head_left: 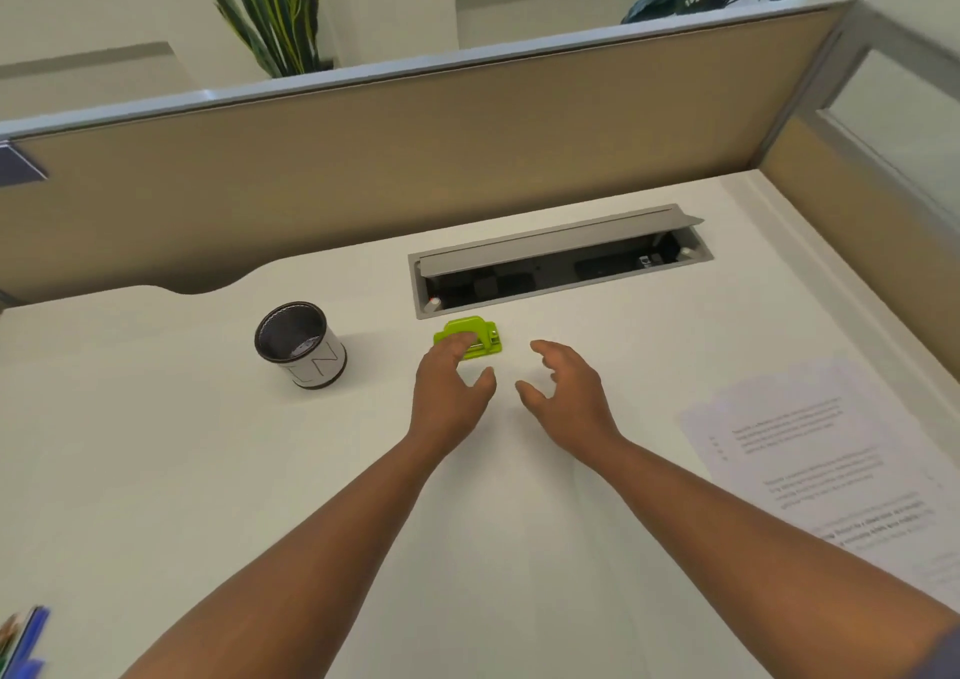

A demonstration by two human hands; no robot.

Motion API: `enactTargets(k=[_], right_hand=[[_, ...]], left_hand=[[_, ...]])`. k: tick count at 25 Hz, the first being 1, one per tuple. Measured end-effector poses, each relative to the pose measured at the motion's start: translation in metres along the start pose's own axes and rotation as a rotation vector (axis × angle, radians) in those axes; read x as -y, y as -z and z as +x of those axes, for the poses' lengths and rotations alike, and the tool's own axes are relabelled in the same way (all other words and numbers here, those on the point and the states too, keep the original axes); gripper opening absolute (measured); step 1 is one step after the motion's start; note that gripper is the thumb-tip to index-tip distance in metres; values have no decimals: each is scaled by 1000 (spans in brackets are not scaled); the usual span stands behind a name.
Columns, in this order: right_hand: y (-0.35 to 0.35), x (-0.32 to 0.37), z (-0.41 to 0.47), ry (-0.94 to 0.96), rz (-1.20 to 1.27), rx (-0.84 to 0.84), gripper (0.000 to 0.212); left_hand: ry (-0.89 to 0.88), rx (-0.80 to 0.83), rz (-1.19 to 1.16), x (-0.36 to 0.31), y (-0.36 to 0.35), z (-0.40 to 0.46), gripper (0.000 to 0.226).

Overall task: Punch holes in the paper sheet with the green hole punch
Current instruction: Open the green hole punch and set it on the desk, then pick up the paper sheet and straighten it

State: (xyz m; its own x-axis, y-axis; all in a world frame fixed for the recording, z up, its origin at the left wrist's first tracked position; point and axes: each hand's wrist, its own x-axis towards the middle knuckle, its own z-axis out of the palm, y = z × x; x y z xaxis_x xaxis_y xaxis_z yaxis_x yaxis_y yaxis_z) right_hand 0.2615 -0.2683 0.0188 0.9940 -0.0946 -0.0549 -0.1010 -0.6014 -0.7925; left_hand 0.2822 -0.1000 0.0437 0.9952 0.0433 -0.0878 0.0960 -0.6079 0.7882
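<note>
The green hole punch (475, 338) sits on the white desk (208, 470), just in front of the cable tray. My left hand (449, 392) reaches over its near left side; the fingertips overlap the punch and the thumb is spread apart, with no grip visible. My right hand (566, 395) hovers to the right of the punch, fingers loosely spread, holding nothing. The printed paper sheet (831, 465) lies flat at the desk's right side, away from both hands.
A round mesh-lined pen cup (300, 344) stands left of the punch. An open grey cable tray (561, 262) is sunk into the desk behind it. Tan partition walls (415, 158) close the back and right. Coloured items (23, 637) lie at the bottom left corner.
</note>
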Motion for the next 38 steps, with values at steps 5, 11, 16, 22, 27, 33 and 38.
enactTargets(k=[5, 11, 16, 22, 27, 33, 38], right_hand=[[48, -32, -80, -64, 43, -11, 47], [131, -104, -144, -240, -53, -162, 51], [215, -169, -156, -532, -342, -218, 62], [284, -217, -146, -780, -382, -185, 61], [301, -234, -141, -833, -385, -90, 84], [309, -238, -139, -780, -152, -12, 60], [317, -231, -144, -749, 171, -49, 54]], left_hand=[[-87, 291, 40, -37, -44, -69, 52], [-255, 583, 145, -70, -131, -140, 57], [-342, 650, 360, -91, -195, -173, 71], [-390, 662, 608, -98, -227, -188, 70], [-455, 571, 686, -97, -228, -188, 64], [-444, 533, 670, -95, -232, -188, 62], [-423, 526, 661, -93, -233, -189, 62]])
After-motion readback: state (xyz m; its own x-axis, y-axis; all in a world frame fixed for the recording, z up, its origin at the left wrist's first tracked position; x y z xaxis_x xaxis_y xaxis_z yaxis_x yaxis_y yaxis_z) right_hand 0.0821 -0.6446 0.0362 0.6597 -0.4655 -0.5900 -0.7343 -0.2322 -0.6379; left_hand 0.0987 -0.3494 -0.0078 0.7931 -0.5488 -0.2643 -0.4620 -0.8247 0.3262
